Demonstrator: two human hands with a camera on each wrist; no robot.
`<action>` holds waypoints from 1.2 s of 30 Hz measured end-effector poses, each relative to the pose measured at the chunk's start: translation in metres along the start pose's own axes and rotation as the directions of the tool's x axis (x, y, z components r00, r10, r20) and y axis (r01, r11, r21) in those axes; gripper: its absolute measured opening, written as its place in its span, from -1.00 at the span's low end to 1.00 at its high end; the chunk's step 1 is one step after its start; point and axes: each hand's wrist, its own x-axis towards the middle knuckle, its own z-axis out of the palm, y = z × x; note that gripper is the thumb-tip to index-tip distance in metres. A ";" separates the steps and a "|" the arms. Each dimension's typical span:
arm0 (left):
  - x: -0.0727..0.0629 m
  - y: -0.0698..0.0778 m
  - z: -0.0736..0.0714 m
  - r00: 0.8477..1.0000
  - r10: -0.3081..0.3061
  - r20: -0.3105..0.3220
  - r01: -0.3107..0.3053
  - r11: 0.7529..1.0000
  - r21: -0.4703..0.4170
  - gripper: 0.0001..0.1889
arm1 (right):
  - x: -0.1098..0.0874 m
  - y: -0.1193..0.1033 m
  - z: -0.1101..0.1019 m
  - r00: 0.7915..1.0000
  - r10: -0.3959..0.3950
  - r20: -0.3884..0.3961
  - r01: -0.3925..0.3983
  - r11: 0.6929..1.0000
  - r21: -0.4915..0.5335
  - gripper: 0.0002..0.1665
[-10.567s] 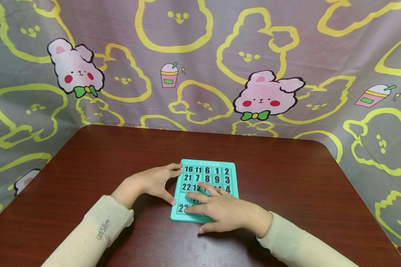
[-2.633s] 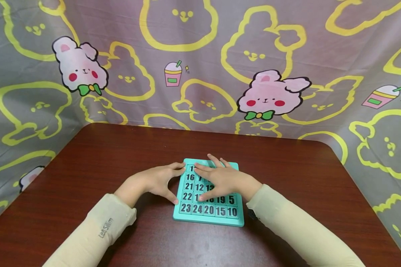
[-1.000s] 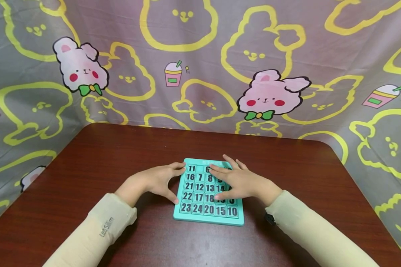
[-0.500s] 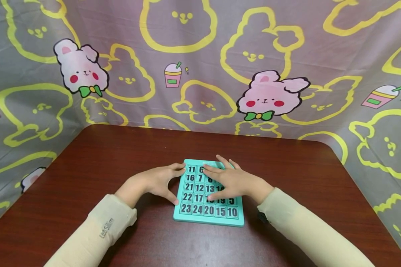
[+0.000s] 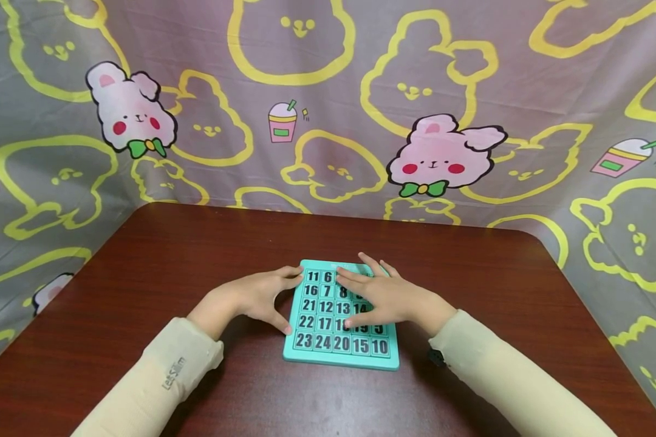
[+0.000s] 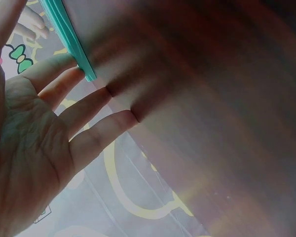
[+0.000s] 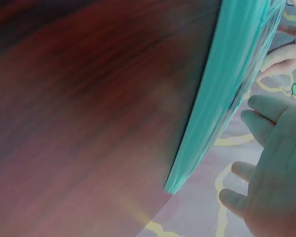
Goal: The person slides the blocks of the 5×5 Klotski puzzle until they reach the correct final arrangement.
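Observation:
A turquoise number slide puzzle (image 5: 341,343) lies flat on the table, black-numbered tiles in its frame. My left hand (image 5: 254,297) rests against its left side, thumb near the lower corner and fingertips at the upper corner. In the left wrist view the fingers (image 6: 91,111) are extended, two at the puzzle's edge and two down by the table. Over the tiles spreads my right hand (image 5: 390,300), index finger at the top row just right of the 6, thumb by the 18. It hides most of the right-hand tiles in the upper rows.
The dark red-brown wooden table (image 5: 208,243) extends around the puzzle on all sides. A grey curtain (image 5: 328,109) with yellow outlines and cartoon bunnies stands behind it and along both sides. A black band (image 5: 436,357) shows under the right sleeve.
The 6 tile has slid left beside the 11, filling the gap seen one second ago. Earlier the gap was in the fourth row. My right hand shifted slightly left; the left stayed put.

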 end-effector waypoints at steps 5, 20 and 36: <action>-0.001 0.000 0.000 1.000 -0.002 0.001 0.002 1.000 0.002 0.16 | -0.011 0.009 0.002 0.999 0.008 -0.043 -0.009 1.000 -0.009 0.10; -0.001 0.001 -0.001 1.000 -0.001 0.005 0.001 1.000 0.008 0.16 | -0.033 0.020 0.009 0.993 0.023 -0.117 -0.027 0.999 -0.036 0.14; -0.001 0.000 -0.001 1.000 0.006 0.004 -0.006 1.000 0.005 0.16 | -0.031 0.018 0.011 0.996 0.011 -0.084 -0.019 0.995 -0.094 0.27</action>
